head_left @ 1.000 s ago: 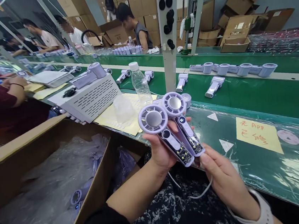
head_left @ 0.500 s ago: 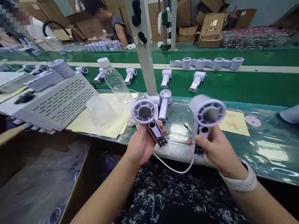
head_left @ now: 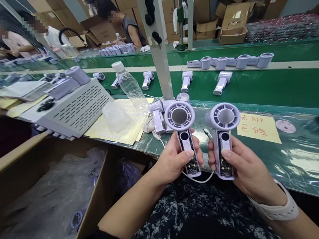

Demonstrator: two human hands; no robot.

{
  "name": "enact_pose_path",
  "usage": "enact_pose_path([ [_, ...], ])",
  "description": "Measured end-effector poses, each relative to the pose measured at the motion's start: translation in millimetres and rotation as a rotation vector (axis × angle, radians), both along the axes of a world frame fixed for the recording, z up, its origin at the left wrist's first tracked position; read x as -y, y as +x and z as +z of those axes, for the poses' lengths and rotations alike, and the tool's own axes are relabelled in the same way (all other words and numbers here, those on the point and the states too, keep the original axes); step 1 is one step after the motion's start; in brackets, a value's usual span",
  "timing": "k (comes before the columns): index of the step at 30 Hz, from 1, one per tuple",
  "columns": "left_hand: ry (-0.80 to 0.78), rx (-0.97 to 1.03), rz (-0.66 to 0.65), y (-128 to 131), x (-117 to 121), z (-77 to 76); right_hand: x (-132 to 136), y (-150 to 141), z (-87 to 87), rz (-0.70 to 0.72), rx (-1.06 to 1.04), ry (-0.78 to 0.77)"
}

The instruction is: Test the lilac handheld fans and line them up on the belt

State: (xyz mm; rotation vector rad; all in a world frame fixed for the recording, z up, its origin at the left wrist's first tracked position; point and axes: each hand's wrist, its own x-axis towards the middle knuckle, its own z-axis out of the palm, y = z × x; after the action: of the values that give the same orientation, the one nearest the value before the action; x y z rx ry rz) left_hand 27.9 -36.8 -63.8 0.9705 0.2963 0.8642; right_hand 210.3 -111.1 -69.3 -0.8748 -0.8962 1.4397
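My left hand (head_left: 173, 160) is wrapped round the handle of a lavender handheld fan (head_left: 186, 144), its thumb low on the front. A second handheld fan (head_left: 225, 143) of the same kind is gripped in my right hand (head_left: 245, 165), thumb on the handle's face. Both fans stand upright side by side, a little apart, their round ring heads facing me. On each handle the front is uncovered, with a dark circuit board showing at the lower end. A white cable (head_left: 201, 182) loops below them; its ends are hidden.
Behind my left hand more fans (head_left: 158, 120) lie together on the bench. A plastic bottle (head_left: 132, 88), a vented metal box (head_left: 81, 108) and a handwritten yellow note (head_left: 259, 128) are around. Fans lie along the green conveyor (head_left: 258, 86). An open carton (head_left: 84, 215) is at lower left.
Both fans have turned upright to face me and come closer together. My hands have shifted slightly right in view, and my right thumb now lies on the fan's handle front.
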Motion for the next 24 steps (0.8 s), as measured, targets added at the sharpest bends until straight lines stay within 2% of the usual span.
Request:
enact_pose_path([
  [5, -0.065, -0.046, -0.014, -0.6, 0.1, -3.0, -4.0, -6.6, 4.4, -0.025, 0.027, -0.015],
  [11, -0.099, -0.044, 0.013, 0.1, -0.9, -5.0, -1.6, -6.0, 4.0, 0.029, -0.054, -0.020],
  [16, -0.084, -0.032, -0.014, -0.3, -1.1, -1.7, 1.7, -3.6, 3.1, -0.011, -0.050, 0.041],
  [24, -0.143, -0.054, 0.041, 4.3, -3.2, -5.1, -0.8, -2.9, -1.9, -0.051, -0.034, 0.011],
])
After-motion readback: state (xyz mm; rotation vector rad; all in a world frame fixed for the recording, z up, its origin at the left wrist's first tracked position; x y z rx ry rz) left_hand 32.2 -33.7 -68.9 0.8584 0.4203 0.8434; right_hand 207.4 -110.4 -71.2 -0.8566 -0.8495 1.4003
